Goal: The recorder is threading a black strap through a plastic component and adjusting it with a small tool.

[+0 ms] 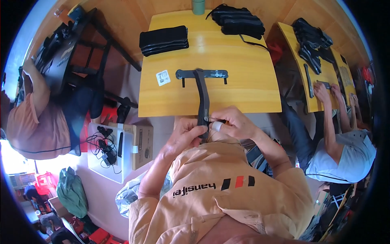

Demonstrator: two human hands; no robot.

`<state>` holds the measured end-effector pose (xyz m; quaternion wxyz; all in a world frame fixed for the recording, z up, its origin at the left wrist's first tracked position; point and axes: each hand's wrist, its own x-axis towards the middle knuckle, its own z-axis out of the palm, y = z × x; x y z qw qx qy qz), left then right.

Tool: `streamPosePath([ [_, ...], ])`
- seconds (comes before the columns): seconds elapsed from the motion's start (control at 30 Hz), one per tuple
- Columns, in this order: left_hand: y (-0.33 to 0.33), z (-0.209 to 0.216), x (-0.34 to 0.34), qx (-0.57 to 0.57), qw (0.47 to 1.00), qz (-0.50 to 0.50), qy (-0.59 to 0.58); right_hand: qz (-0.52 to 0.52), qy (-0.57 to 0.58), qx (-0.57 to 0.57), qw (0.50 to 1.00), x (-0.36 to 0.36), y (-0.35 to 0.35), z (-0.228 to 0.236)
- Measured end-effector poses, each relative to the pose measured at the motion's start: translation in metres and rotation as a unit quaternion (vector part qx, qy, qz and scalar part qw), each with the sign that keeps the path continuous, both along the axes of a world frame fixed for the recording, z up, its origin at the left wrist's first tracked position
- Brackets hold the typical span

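Observation:
A long dark strap (202, 93) runs from a flat dark bar (219, 74) on the yellow table toward me, past the near edge. The strap's far end loops over or lies on the bar; I cannot tell which. Two short black tabs stick out from the bar's near side. My left hand (187, 132) is closed on the strap's near end. Beside it my right hand (235, 124), with a white wrap on one finger, pinches a thin dark piece at the same end. The fingers partly hide what they work on. A small white printed label (163, 78) lies left of the bar.
On the yellow table (252, 97) are a stack of black folded pieces (164, 40), a black bundle (237, 22) and a green cylinder (198, 7). A white bin (94, 162) with cables stands lower left, beside a cardboard box (143, 146). People sit at tables on both sides.

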<state>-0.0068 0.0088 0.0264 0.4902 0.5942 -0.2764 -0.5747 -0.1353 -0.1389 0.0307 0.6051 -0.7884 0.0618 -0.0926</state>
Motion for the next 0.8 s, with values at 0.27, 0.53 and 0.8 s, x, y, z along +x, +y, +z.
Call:
streamPosePath([
  [0.27, 0.004, -0.004, 0.003, -0.007, 0.985, 0.034, 0.167, 0.086, -0.001, 0.281, 0.956, 0.012, 0.008, -0.008],
  [0.53, 0.019, -0.001, -0.001, 0.018, 0.985, -0.019, 0.173, 0.018, 0.111, 0.433, 0.895, -0.004, 0.011, -0.007],
  [0.8, 0.1, -0.031, 0.066, 0.021, 0.951, -0.307, 0.038, -0.205, 0.093, 0.455, 0.862, -0.067, -0.041, 0.021],
])
